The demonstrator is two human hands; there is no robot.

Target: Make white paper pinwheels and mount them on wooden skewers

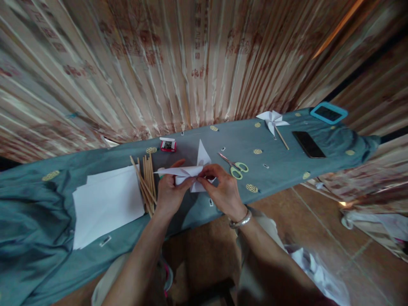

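Between my two hands is a white paper pinwheel (203, 156), its blades folded in and one pointed blade standing up at the back. My left hand (172, 187) grips its left side, thumb near the middle. The fingers of my right hand (221, 187) pinch at its centre; anything small between them is hidden. Just left of my left hand lie several wooden sticks (148, 178), partly over a stack of white paper sheets (106, 204). Scissors (235, 165) with green handles rest to the right of my right hand.
A small red box (168, 145) sits behind my left hand. Farther right are a finished-looking pinwheel on a stick (273, 120), a black phone (308, 144) and a blue-framed device (329, 112). Curtains (178, 63) hang along the back edge of the cloth-covered table (280, 170).
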